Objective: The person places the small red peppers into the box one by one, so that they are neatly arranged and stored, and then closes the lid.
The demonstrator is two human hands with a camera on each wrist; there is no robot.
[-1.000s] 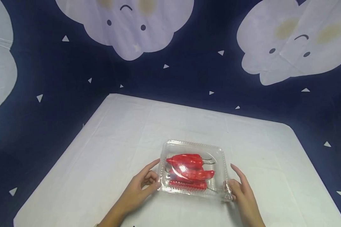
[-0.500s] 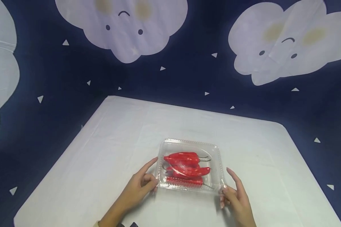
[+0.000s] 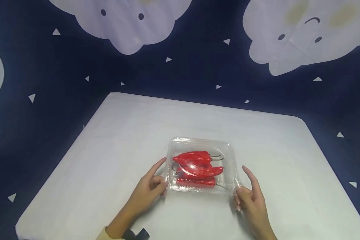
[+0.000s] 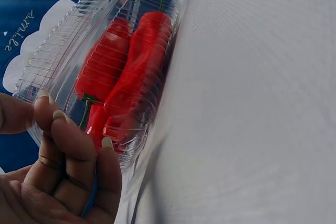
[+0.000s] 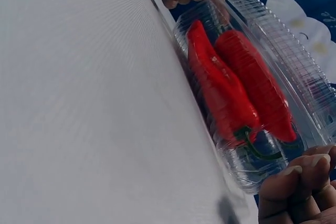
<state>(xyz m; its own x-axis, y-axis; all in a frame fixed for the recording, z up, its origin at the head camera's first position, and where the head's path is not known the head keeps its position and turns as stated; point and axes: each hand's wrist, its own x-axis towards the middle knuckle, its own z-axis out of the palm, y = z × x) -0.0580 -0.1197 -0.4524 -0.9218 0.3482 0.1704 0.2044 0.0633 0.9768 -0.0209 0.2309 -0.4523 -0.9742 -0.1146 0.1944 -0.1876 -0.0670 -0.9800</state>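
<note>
A clear plastic clamshell box (image 3: 229,153) with a ribbed edge lies lid-down over several red peppers (image 3: 195,157), near the middle of the table in the head view. My left hand (image 3: 145,193) pinches its front left corner between thumb and fingers, with the index finger stretched along the left side. At the front right corner my right hand (image 3: 252,203) grips the rim, its index finger pointing up and away from the box. Both wrist views show the peppers (image 4: 105,61) through the wall, one with a green stem (image 5: 257,150). Whether the box touches the table cannot be told.
A white-covered table (image 3: 123,133) spreads around the box on every side. Behind it hangs a dark blue cloth (image 3: 198,73) printed with clouds and small triangles. A black strap piece (image 3: 138,234) shows at my left wrist beside a pale sleeve (image 3: 105,234).
The head view has shifted slightly. My right hand's fingers have moved at the front right corner, and more of them show below the rim. Both hands stay at the box.
</note>
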